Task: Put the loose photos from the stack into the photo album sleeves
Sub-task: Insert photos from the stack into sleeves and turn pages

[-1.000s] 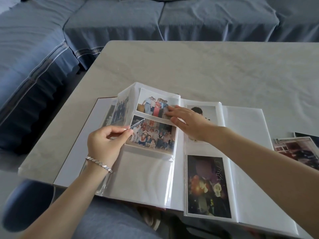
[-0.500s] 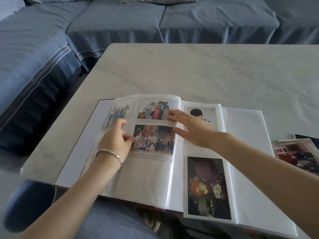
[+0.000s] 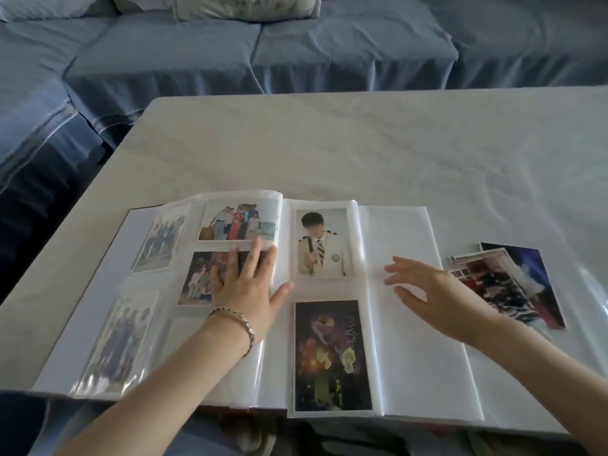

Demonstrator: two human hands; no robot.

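The left hand (image 3: 245, 287) lay flat with straight fingers on the album (image 3: 411, 340) page, probably to keep it down. The right hand (image 3: 434, 297), relaxed and holding nothing, hovered beside the photos (image 3: 513, 284) near the table's (image 3: 362, 143) right edge.

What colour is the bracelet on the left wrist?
Silver, with linked segments; the bracelet shows best in the head view.
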